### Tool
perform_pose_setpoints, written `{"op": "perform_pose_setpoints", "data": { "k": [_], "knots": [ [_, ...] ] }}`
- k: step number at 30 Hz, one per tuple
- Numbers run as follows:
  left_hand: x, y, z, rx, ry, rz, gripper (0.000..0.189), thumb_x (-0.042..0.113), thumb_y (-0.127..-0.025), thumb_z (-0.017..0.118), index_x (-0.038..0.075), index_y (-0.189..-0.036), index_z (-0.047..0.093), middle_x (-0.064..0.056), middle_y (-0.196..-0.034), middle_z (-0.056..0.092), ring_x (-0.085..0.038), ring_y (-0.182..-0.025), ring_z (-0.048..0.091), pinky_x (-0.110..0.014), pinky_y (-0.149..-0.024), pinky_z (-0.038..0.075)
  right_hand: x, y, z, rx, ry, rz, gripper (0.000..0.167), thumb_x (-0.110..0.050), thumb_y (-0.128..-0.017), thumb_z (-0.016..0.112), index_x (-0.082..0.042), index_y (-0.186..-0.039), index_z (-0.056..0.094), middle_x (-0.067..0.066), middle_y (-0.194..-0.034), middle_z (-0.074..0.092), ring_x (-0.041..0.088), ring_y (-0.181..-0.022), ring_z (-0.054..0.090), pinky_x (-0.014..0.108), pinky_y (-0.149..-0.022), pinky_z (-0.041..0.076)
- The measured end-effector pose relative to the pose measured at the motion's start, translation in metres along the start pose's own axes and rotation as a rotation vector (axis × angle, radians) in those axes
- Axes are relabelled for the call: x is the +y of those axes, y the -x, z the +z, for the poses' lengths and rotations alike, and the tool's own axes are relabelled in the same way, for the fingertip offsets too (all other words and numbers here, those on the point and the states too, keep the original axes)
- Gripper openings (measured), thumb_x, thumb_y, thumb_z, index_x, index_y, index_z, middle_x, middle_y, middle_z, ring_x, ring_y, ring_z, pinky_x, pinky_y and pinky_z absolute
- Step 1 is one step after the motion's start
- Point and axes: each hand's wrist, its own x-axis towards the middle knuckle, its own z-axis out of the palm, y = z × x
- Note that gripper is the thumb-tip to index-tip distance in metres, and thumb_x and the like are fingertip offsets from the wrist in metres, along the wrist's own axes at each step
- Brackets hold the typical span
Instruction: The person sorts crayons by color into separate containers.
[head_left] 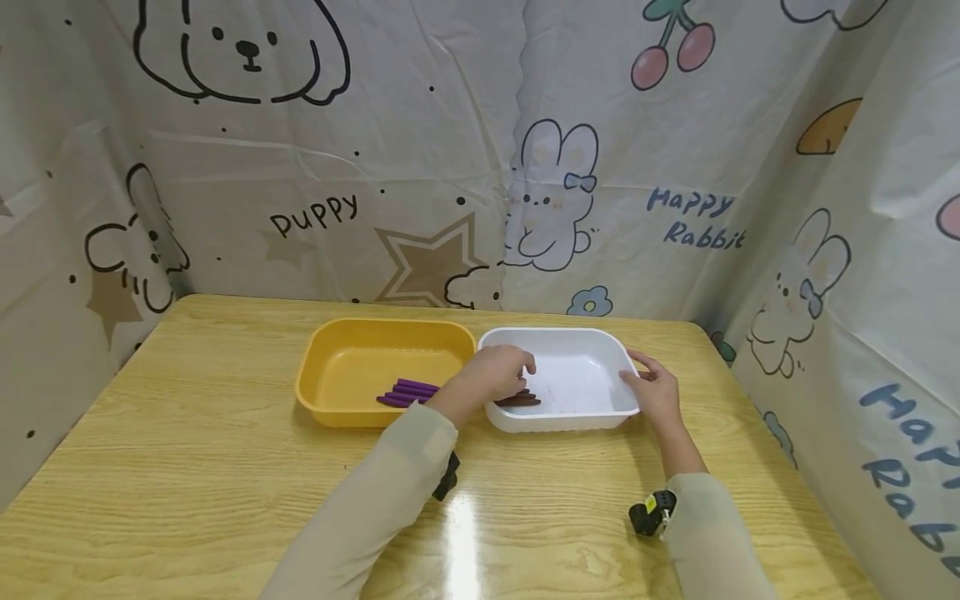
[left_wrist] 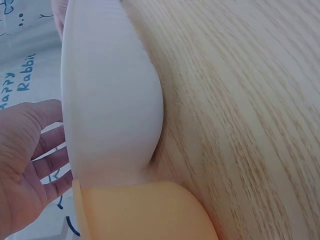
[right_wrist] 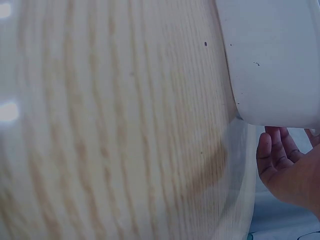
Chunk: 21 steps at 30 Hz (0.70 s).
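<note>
A white plastic basin (head_left: 577, 375) stands on the table with several slim brown sticks (head_left: 521, 399) at its left end. My left hand (head_left: 495, 372) reaches over its left rim, just above the sticks. Seen from the left wrist, the left hand (left_wrist: 30, 155) has its fingers spread and loosely bent, their tips hidden behind the rim. My right hand (head_left: 654, 390) grips the basin's right end, thumb at the rim. In the right wrist view, the fingers of the right hand (right_wrist: 292, 165) curl up against the outer wall.
A yellow basin (head_left: 345, 415) stands against the white one's left side, with several purple sticks (head_left: 408, 392) in it. Both are on a wood-grain table (head_left: 225, 467). Printed cloth (head_left: 420, 167) hangs behind and at both sides.
</note>
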Motion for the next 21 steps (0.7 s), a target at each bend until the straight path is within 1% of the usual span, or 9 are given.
{"op": "perform_pose_setpoints", "data": {
  "k": [5, 12, 16, 21],
  "knots": [
    [-0.003, 0.003, -0.003, 0.014, 0.041, 0.008, 0.028, 0.019, -0.091, 0.059, 0.015, -0.118, 0.064, -0.002, -0.105, 0.066, -0.016, -0.093, 0.057, -0.029, -0.091, 0.049, 0.000, -0.001, 0.001, -0.004, -0.002, 0.010, 0.047, -0.019, -0.094, 0.054, -0.019, -0.140, 0.044, 0.020, -0.131, 0.049, 0.031, -0.111, 0.056, 0.035, -0.087, 0.055],
    [-0.005, 0.012, -0.009, 0.061, 0.076, 0.057, 0.027, 0.018, -0.091, 0.059, 0.011, -0.116, 0.064, -0.004, -0.107, 0.067, -0.019, -0.100, 0.059, -0.031, -0.093, 0.049, 0.001, -0.002, 0.001, -0.002, 0.002, 0.018, 0.047, -0.019, -0.094, 0.054, -0.020, -0.140, 0.044, 0.019, -0.131, 0.049, 0.031, -0.111, 0.056, 0.036, -0.087, 0.055],
    [-0.008, 0.017, -0.011, 0.072, 0.122, 0.060, 0.027, 0.017, -0.091, 0.059, 0.009, -0.116, 0.064, -0.006, -0.107, 0.066, -0.020, -0.101, 0.059, -0.032, -0.093, 0.049, 0.000, -0.003, 0.001, -0.003, -0.006, 0.035, 0.047, -0.019, -0.094, 0.054, -0.021, -0.140, 0.044, 0.019, -0.133, 0.048, 0.032, -0.114, 0.055, 0.037, -0.089, 0.054],
    [-0.016, 0.024, -0.013, 0.107, 0.171, 0.056, 0.026, 0.017, -0.091, 0.059, 0.009, -0.115, 0.064, -0.006, -0.108, 0.065, -0.020, -0.100, 0.058, -0.031, -0.091, 0.050, 0.001, -0.003, 0.001, -0.007, -0.005, 0.039, 0.047, -0.021, -0.094, 0.054, -0.021, -0.140, 0.044, 0.019, -0.135, 0.047, 0.032, -0.116, 0.054, 0.037, -0.090, 0.053]
  ]
}}
